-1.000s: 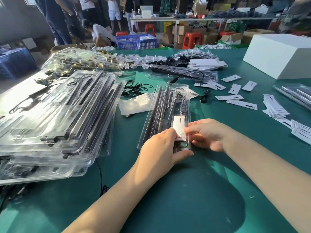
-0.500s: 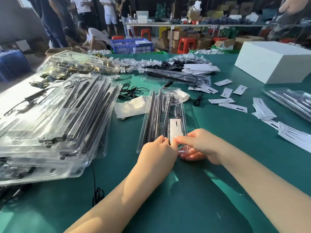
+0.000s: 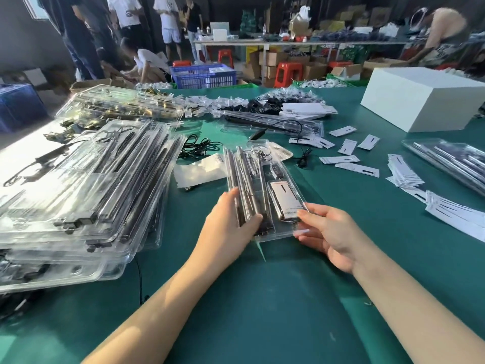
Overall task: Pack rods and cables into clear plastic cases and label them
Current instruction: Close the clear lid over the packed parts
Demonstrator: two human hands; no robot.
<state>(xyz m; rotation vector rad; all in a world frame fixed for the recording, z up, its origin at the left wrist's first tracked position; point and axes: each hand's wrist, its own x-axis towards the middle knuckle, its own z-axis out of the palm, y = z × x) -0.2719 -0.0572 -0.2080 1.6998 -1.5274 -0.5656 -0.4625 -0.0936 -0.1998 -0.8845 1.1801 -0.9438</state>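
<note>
Two hands hold a clear case over the green table.

The left hand [image 3: 231,222] curls its fingers round the near left edge of the clear plastic case [image 3: 259,190]. The right hand [image 3: 328,232] pinches its near right corner. Dark rods [image 3: 246,179] and a white label [image 3: 284,198] lie inside the case. A big stack of filled cases [image 3: 86,185] sits left of the case, on the table [image 3: 262,298].

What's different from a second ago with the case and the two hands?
The clear case has come up off the green table at its near end, tilted. The left hand moved from the white label to grip the case's left edge; the right hand now holds its near right corner. The packed stack stayed put.
</note>
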